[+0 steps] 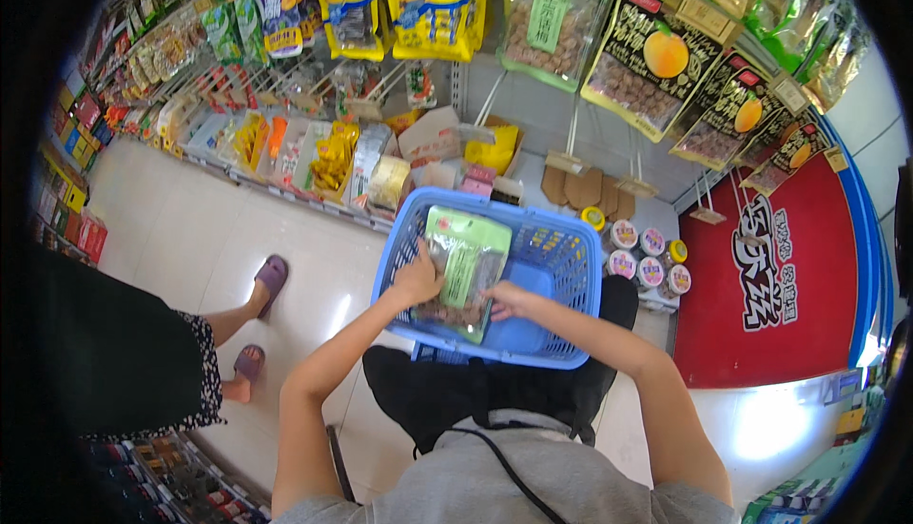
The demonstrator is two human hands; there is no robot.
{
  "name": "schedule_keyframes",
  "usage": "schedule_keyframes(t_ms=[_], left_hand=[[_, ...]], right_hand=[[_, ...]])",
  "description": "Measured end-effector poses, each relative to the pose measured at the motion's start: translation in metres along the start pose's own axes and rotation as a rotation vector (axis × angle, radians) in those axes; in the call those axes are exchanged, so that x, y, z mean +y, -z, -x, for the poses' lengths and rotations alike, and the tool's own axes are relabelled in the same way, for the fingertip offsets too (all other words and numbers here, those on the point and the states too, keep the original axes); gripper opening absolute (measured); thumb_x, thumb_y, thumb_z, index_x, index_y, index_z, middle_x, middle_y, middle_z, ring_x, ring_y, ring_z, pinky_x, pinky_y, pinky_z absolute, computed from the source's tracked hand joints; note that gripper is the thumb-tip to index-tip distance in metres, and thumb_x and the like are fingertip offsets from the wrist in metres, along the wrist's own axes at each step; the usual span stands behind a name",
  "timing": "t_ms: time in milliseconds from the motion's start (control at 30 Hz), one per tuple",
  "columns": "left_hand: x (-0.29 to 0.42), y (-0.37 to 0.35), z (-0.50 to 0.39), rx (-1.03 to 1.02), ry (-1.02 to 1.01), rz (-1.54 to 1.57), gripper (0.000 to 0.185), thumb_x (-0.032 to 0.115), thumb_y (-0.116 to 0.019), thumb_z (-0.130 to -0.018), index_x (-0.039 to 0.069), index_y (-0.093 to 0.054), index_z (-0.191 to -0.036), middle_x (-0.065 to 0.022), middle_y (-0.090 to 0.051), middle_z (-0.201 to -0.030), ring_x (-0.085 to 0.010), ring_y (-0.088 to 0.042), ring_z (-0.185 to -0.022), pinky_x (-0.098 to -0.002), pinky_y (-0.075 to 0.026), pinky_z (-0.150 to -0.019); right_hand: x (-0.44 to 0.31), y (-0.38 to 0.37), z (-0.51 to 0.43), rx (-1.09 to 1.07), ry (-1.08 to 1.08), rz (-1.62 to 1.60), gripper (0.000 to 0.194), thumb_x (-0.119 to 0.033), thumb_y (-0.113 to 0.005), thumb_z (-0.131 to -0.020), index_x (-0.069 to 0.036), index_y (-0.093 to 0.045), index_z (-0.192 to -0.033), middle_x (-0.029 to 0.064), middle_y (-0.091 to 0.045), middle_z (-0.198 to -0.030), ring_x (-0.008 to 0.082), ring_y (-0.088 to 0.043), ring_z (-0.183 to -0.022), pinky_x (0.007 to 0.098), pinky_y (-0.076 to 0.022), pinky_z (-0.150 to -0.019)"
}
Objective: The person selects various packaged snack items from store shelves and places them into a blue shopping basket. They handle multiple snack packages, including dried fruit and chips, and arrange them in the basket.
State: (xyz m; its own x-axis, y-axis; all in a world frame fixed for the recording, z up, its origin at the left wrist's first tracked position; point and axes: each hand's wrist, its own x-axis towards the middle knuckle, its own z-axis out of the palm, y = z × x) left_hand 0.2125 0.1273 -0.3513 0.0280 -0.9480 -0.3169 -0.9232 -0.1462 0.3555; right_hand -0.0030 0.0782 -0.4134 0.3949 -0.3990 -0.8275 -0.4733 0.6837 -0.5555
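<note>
A blue plastic shopping basket (542, 278) rests on my lap. Inside it, toward the left, is a pale green pouch of dried fruit (460, 271) with a clear window and a printed label. My left hand (419, 278) grips the pouch's left edge. At its lower right edge, my right hand (505, 301) has its fingers curled against the pouch, seemingly pinching it. The right part of the basket floor shows bare blue plastic.
Ahead, a low shelf carries open boxes of packets (332, 160) and small round tubs (650, 271). Above hang similar green pouches (546, 21), black dried-fruit bags (649, 60) and yellow bags (435, 7). To the left stands another person in purple slippers (271, 281). A red panel (763, 274) is at right.
</note>
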Motion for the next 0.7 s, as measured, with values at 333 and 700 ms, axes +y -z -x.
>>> schedule_keyframes(t_ms=[333,700], left_hand=[[0.065,0.138,-0.039,0.733,-0.615,0.372,0.023,0.017,-0.055,-0.08,0.002,-0.062,-0.097,-0.0172,-0.063,-0.088,-0.0339,-0.061,-0.08,-0.0391,-0.049,-0.07],[0.156,0.266,-0.229,0.637,-0.417,0.881,0.071,0.023,-0.062,-0.079,0.001,-0.026,-0.136,-0.0188,-0.032,-0.139,-0.0273,-0.032,-0.128,-0.0339,-0.027,-0.103]], right_hand=[[-0.133,0.027,0.134,0.414,1.103,0.548,0.038,-0.016,-0.062,-0.077,-0.004,-0.055,-0.111,0.0123,-0.055,-0.113,0.026,-0.049,-0.11,0.0343,-0.0374,-0.095],[-0.317,0.134,0.138,1.2,1.15,0.262,0.082,-0.018,-0.063,-0.07,-0.001,-0.02,-0.137,0.0224,-0.033,-0.136,0.0362,-0.034,-0.124,0.0381,-0.0286,-0.102]])
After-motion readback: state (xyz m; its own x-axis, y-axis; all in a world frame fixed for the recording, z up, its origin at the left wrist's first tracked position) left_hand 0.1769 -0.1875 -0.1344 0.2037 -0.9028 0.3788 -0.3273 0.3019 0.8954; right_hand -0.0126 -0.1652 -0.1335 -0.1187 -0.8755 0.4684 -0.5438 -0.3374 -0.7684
